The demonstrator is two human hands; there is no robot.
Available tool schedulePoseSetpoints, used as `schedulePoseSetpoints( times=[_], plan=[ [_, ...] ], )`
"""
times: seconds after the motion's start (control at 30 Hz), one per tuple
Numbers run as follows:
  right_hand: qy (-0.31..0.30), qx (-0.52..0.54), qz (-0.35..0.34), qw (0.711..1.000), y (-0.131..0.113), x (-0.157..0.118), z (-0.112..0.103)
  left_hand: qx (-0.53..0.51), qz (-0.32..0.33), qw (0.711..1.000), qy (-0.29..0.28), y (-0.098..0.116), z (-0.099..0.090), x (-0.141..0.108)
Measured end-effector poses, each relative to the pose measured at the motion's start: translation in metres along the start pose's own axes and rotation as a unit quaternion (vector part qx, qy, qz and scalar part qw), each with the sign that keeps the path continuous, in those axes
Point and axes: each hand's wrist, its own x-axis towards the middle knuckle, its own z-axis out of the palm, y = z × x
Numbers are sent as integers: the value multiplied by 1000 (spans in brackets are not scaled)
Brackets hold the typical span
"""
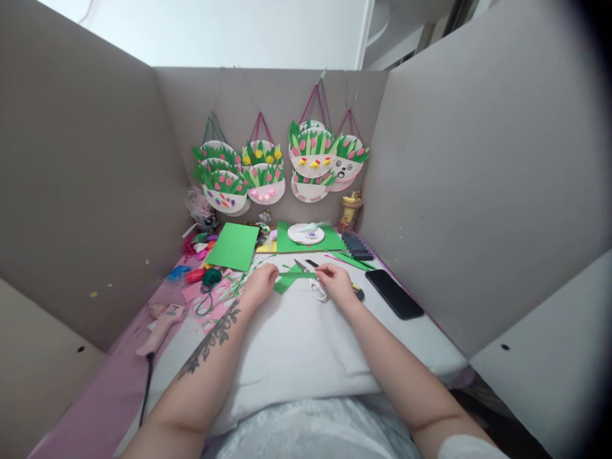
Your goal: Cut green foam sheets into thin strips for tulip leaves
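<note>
A narrow green paper strip (297, 275) is stretched level between my hands. My left hand (261, 280) pinches its left end, and my right hand (333, 280) pinches the other end. Just under the strip lies a green paper piece (285, 285) on the white cloth. A pair of scissors with white handles (318, 291) rests beside my right hand, its blades pointing away to the left. Partly hidden behind my right hand is a black and yellow tool (358, 292) whose kind I cannot make out.
A pink glue gun (162, 325) and dark green yarn (211, 276) lie left, near pink paper scraps (191, 292). Green sheets (234, 245) and a white paper plate (306, 233) are at the back. A black phone (394, 294) lies right. Decorated plate baskets (313, 153) hang on the grey partition (172, 95).
</note>
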Motion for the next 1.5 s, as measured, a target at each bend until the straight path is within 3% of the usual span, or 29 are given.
schedulePoseSetpoints(
  times=[0.23,0.43,0.53,0.83,1.03,1.17,1.3,1.4,1.5],
  plan=[
    [-58,-64,-41,995,-2,-7,9,-165,-76,978,99,11,7,1],
    [-105,-65,-60,990,-6,-15,22,-300,-94,949,11,40,36,-12],
    [-128,-72,-91,985,-12,-20,24,-335,-125,934,0,44,42,-16],
    [-157,-102,-114,976,-10,-16,15,-435,-199,876,69,29,26,-7],
    [-147,-188,-71,969,-3,-13,11,-449,-228,848,166,14,8,5],
    [-66,-300,-13,952,-3,4,-18,-420,-243,846,220,-1,0,8],
    [21,-432,67,899,-7,39,-72,-370,-257,871,196,-6,8,5],
    [10,-500,116,858,-6,61,-101,-314,-250,903,155,-4,17,1],
    [-13,-539,152,828,-2,73,-111,-240,-224,937,118,-4,22,0]
  ],
)
